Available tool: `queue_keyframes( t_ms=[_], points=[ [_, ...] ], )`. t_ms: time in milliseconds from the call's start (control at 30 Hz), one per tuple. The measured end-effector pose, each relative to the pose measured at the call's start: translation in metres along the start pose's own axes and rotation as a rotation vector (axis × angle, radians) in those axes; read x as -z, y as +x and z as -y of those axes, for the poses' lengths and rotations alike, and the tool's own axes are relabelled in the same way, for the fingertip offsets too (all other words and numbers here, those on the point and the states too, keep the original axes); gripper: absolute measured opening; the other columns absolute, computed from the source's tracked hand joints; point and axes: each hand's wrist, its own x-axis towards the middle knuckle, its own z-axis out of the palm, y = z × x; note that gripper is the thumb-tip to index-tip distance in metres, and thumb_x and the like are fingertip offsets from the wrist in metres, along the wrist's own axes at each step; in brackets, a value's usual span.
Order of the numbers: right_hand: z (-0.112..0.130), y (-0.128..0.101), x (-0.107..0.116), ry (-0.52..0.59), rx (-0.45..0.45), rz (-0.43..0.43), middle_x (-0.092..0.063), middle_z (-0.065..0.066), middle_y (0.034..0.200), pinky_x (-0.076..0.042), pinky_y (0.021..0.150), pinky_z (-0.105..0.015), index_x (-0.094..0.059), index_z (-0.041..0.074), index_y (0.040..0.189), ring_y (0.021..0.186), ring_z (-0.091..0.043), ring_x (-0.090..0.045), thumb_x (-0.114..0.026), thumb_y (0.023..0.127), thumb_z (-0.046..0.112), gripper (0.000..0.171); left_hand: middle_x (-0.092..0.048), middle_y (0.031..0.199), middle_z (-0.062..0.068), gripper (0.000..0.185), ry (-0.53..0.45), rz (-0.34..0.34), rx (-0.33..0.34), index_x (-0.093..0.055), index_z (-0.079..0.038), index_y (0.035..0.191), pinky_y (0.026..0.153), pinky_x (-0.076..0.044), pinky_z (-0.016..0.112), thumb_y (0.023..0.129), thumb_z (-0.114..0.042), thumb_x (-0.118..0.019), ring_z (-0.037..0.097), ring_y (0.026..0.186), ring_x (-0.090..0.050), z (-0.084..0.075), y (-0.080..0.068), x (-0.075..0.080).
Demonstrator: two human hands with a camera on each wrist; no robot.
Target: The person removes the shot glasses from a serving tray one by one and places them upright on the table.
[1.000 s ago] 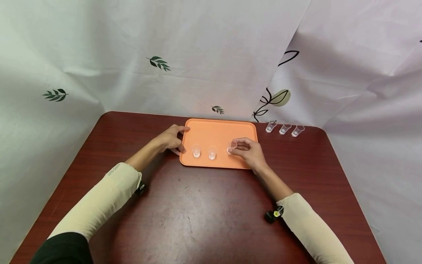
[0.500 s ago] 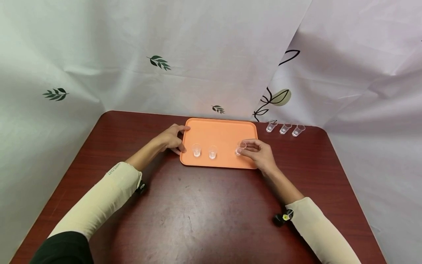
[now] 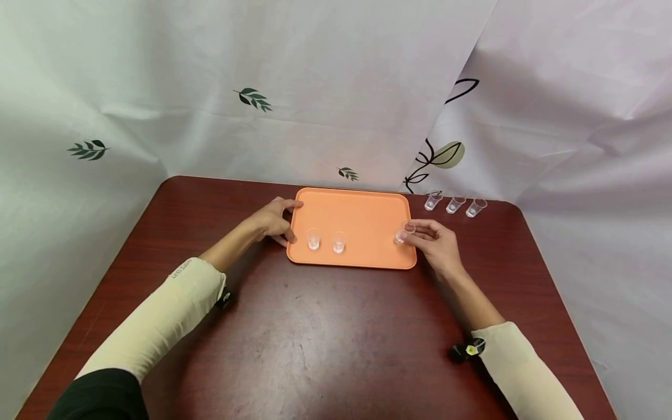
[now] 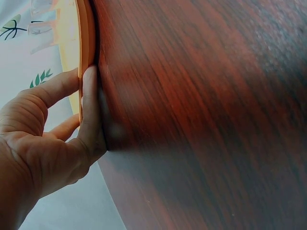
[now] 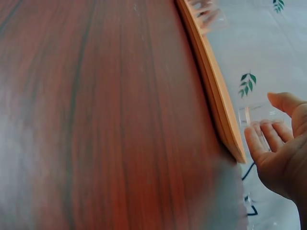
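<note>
An orange tray (image 3: 357, 211) lies on the table, its left end pinched between the fingers and thumb of my left hand (image 3: 269, 221). The left wrist view shows that hand's fingers on both sides of the tray rim (image 4: 85, 36). Near the tray's right end, my right hand (image 3: 438, 245) holds a small clear plastic cup (image 3: 402, 235) between thumb and fingers. This cup (image 5: 261, 114) is partly hidden by the hand in the right wrist view. Two similar cups, one at the left (image 3: 313, 239) and one nearer the middle (image 3: 338, 242), stand upright on the tray's front half.
Beyond the tray's right end, three more clear cups (image 3: 455, 204) stand in a row near the back edge of the dark red wooden table (image 3: 325, 338). A white curtain (image 3: 294, 87) with leaf prints hangs behind the table.
My right hand has moved right along the tray with the cup, from near the middle cup to the tray's right end. The left hand and the tray have not visibly moved.
</note>
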Motion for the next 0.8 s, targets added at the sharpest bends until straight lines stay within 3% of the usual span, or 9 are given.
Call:
queue_keyframes(
  t_ms=[333,800],
  points=[
    [0.001,-0.001,0.026,0.043,0.047,-0.070,-0.086,0.010,0.104,-0.070,0.091,-0.016,-0.071,-0.014,0.133,0.099,-0.003,-0.081,-0.088,0.093,-0.007,0.044,-0.023,0.171,0.021,0.111,-0.001,-0.004,-0.008,-0.040,-0.011,0.176,0.069,-0.076,0.038,0.079,0.025,-0.082,0.033,0.093,-0.073,0.000,0.000,0.001],
    [-0.003,-0.006,0.063,0.037,-0.033,-0.184,-0.086,0.014,0.102,-0.068,0.087,-0.012,-0.076,-0.006,0.132,0.098,0.001,-0.080,-0.092,0.093,0.002,0.043,-0.021,0.172,0.020,0.110,-0.002,-0.005,0.000,-0.040,-0.013,0.176,0.070,-0.076,0.036,0.081,0.024,-0.082,0.032,0.094,-0.072,0.001,-0.001,-0.001]
  ],
)
